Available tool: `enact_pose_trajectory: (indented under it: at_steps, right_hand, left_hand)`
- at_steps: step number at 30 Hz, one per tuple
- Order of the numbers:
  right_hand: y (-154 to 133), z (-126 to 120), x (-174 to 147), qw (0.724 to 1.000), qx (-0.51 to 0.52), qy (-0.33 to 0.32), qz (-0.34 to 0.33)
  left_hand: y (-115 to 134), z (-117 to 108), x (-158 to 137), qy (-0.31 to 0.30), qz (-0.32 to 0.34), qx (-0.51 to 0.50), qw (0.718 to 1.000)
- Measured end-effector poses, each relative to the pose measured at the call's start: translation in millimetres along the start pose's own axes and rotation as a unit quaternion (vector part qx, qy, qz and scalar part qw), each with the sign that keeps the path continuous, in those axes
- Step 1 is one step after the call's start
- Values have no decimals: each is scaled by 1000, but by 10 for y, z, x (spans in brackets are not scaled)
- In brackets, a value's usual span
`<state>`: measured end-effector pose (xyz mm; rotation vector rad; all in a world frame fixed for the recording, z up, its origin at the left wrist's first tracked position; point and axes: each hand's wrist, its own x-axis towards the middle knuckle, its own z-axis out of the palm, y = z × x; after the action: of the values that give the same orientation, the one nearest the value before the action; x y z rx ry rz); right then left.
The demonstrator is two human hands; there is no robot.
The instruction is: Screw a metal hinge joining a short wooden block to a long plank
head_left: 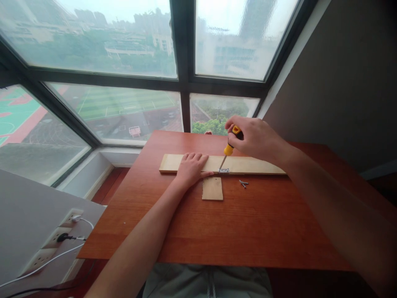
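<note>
My right hand [249,134] grips the handle of a yellow and black screwdriver [228,150], which leans with its tip down on a small metal hinge [223,170]. That hinge sits at the near edge of a long pale wooden board [248,165] lying across the table. Flat on the board, left of the hinge, my left hand [191,167] rests with fingers spread and its thumb along the near edge. A small square piece of wood [212,189] lies just in front of the board. To its right are several loose screws [243,183].
Everything lies on a reddish-brown wooden table [235,231]. Large windows with dark frames [184,87] stand behind it. At the lower left, a wall carries sockets [46,244] with plugged-in cables [52,256].
</note>
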<state>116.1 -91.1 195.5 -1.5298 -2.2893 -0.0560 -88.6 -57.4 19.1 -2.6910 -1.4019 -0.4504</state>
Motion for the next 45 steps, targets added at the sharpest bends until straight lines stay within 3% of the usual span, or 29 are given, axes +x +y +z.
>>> enact_pose_trajectory:
  at_steps: [5, 14, 23, 27, 32, 39, 45]
  right_hand:
    - [9, -18, -9, 1000, 11, -14, -8]
    - [27, -7, 10, 1000, -14, 18, 6]
    - [16, -68, 1, 992, 98, -18, -72]
    - [19, 18, 13, 994, 97, 18, -48]
    - [-12, 116, 3, 993, 98, 29, -63]
    - [9, 123, 11, 995, -70, 31, 63]
    - [79, 54, 7, 999, -2, 33, 9]
  left_hand:
    - [-3, 13, -4, 6, 0, -1, 1000]
    - [-6, 10, -8, 7, 4, 1, 1000]
    - [-10, 13, -7, 6, 1, 0, 1000]
    - [-12, 18, -11, 9, 2, 1, 1000]
    - [-18, 30, -13, 13, 2, -4, 1000]
    - [-22, 32, -11, 15, 4, -7, 1000]
    - [-17, 22, -13, 12, 1, -3, 1000]
